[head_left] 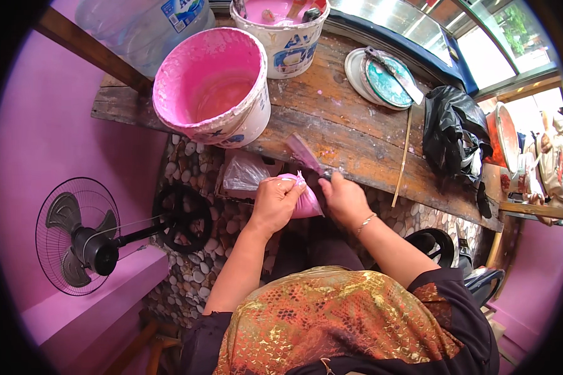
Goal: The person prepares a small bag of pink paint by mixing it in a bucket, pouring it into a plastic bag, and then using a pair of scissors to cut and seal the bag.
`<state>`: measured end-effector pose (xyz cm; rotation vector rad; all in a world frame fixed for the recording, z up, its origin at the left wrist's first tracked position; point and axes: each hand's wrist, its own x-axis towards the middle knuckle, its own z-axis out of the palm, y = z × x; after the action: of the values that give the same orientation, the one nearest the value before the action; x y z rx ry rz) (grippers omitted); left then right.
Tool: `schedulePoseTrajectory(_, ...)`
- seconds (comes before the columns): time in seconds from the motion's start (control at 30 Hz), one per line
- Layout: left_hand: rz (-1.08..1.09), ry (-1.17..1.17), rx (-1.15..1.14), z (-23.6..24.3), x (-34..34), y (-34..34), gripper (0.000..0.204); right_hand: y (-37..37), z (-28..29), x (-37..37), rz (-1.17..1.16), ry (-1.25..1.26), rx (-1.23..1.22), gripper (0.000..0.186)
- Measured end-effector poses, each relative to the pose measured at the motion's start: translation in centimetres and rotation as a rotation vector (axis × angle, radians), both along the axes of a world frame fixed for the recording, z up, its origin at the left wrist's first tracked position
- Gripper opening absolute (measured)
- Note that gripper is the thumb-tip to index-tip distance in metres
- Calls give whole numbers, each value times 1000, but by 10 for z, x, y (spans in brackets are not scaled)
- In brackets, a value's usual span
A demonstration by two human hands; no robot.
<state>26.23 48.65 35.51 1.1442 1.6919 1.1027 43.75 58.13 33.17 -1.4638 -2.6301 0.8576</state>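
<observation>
My left hand (274,203) is closed around the gathered neck of a small clear plastic bag (308,205) filled with something pink. Close beside it, my right hand (347,201) grips the dark handle of a putty knife (303,153). Pink smears cover its flat blade, which tilts up over the near edge of the wooden table (350,140). Left of the blade, a large white bucket (250,125) stands at the table edge, its inside coated pink. Behind it, a second bucket (291,56) contains pink material and some tools.
Toward the back right lie round lids (388,81), one smeared teal, with a tool on top. A black plastic bag (453,128) hangs over the right end. A thin stick (403,159) crosses the near edge. Clear bags (250,175) sit below; a fan (97,250) stands left.
</observation>
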Motion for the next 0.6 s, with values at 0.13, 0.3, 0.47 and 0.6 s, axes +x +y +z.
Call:
schedulePoseTrajectory(0.13,46,-162,-10,-3,-2,-9,20,9,13,28,-176,268,-172,35)
schedulePoseTrajectory(0.3,-55,-26,-1,-6,-4,-12,18,8,48,25,-177,602,-295,22)
schedulePoseTrajectory(0.47,-85,-5,124,11,3,-14,16,21,63,22,-142,429,-339,17)
schedulePoseTrajectory(0.6,-60,27,212,39,10,-23,16,56,64,26,-167,253,216,18)
